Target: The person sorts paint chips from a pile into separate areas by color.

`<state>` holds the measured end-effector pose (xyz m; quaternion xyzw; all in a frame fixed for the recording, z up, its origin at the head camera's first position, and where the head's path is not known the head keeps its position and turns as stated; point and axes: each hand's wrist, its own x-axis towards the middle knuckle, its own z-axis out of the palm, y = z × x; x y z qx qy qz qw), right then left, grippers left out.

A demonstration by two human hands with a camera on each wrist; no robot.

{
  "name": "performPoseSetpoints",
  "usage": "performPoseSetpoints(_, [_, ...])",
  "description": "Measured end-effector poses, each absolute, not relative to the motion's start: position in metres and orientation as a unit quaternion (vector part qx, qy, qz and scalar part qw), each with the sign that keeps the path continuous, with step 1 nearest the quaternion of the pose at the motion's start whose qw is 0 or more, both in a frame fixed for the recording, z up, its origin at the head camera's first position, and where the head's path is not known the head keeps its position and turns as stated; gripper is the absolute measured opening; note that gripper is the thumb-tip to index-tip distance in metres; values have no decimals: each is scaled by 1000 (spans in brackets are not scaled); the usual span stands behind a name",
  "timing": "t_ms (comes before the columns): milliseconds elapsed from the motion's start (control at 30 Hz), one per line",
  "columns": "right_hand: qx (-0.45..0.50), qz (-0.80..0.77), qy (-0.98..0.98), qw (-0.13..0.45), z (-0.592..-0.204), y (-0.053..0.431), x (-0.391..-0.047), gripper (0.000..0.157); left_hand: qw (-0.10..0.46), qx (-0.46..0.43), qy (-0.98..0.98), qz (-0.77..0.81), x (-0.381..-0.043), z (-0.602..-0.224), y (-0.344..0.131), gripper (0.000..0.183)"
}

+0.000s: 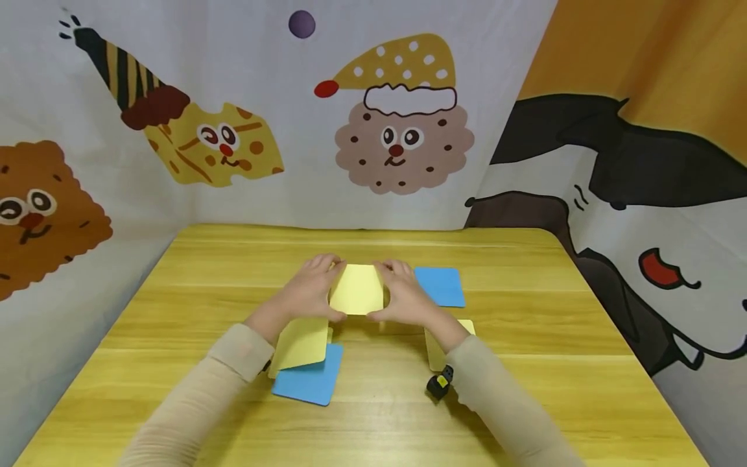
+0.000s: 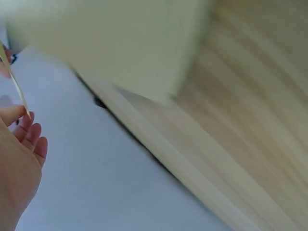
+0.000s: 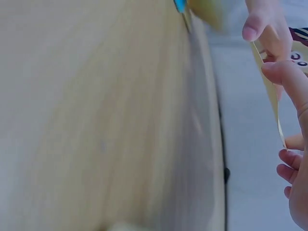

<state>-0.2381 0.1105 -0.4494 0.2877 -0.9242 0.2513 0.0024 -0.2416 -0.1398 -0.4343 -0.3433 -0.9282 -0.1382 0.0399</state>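
Note:
A thin yellow card (image 1: 357, 289) is held off the table between both hands, near the middle of the head view. My left hand (image 1: 306, 290) pinches its left edge, while my right hand (image 1: 406, 295) pinches the opposite one. Edge-on, the same card (image 3: 270, 91) looks slightly bent in the right wrist view, with fingers and thumbs of both hands on its edges. Below my left wrist, another yellow card (image 1: 303, 345) overlaps a blue card (image 1: 315, 384). My right forearm partly hides a further yellow card (image 1: 434, 350).
A second blue card (image 1: 439, 287) lies beyond my right hand on the wooden table (image 1: 525, 402). Close to the left wrist camera, a blurred pale yellow card (image 2: 130, 43) fills much of the view. A small black device (image 1: 438, 386) sits by the right cuff. Printed cloth (image 1: 245, 201) surrounds the table.

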Motion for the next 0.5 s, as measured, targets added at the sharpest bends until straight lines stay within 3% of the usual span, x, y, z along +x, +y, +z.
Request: performPoseSetpoints(500, [302,254,-919,-10,-435,179,-197,108,35,-346,-929,-127,-199,-430,-72,109])
